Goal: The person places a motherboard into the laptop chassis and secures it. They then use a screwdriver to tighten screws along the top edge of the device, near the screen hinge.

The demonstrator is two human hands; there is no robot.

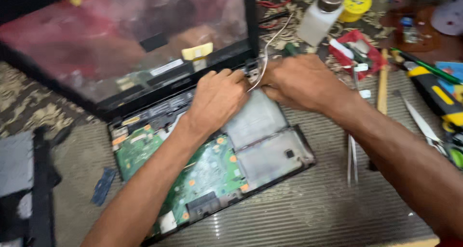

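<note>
An opened laptop lies on the work mat, its green circuit board (207, 172) and grey metal bay (267, 155) exposed. The screen (120, 34) stands tilted back behind it. My left hand (217, 97) rests over the laptop's rear edge, fingers pressed at the right hinge (251, 68). From the right, my right hand (299, 80) meets it at the same hinge, fingers curled there. A thin white wire (267, 49) runs up from between the two hands. What the fingertips pinch is hidden.
Metal tweezers (352, 160) lie right of the laptop. A white bottle (320, 15), yellow tape roll (356, 6), red pouch (357, 47), wooden-handled tool (382, 85), yellow-black tool (436, 90) and scissors (424, 124) crowd the right. A small blue part (103, 185) and dark panel (29, 189) sit left.
</note>
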